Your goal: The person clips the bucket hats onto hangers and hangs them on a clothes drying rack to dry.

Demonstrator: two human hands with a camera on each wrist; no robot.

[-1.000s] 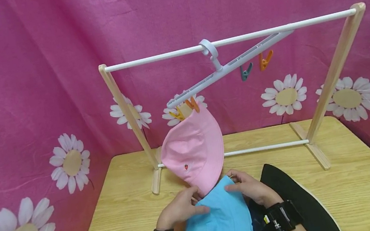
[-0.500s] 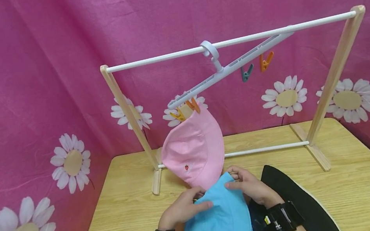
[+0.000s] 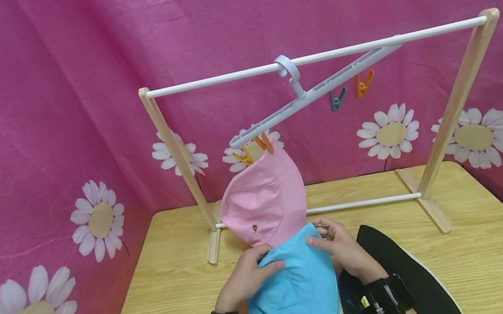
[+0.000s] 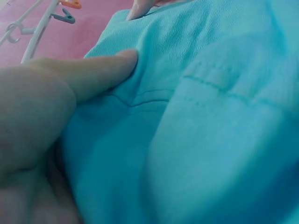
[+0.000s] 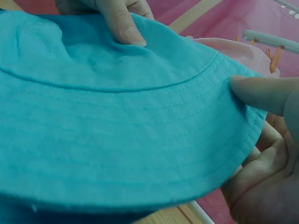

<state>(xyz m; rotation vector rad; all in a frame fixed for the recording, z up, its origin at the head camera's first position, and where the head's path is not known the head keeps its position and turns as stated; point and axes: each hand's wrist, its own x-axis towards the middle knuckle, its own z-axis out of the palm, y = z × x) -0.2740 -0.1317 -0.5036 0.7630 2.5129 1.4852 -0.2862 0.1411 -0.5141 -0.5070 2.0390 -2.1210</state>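
A blue bucket hat (image 3: 294, 290) is held up between both hands in front of the rack. My left hand (image 3: 247, 277) grips its left edge, thumb on the near side. At the upper right corner my right hand (image 3: 344, 248) pinches the stitched brim, thumb in front and fingers behind, as the right wrist view shows. Just behind hangs a pink bucket hat (image 3: 264, 198) with a small strawberry mark, its lower end covered by the blue one. An orange clip (image 3: 263, 143) and a yellow clip (image 3: 243, 156) on the hanger's low left end hold it.
The pale hanger (image 3: 315, 95) tilts, left end low, from the rack's white rail (image 3: 231, 78). On its right side hang a grey-green clip (image 3: 337, 100) and another orange clip (image 3: 363, 84). A black hat (image 3: 403, 275) lies on the wooden table (image 3: 484, 231) by the right forearm.
Both hands have raised the blue hat slightly, so that it covers more of the pink hat's lower end. The hanger and its clips look unmoved.
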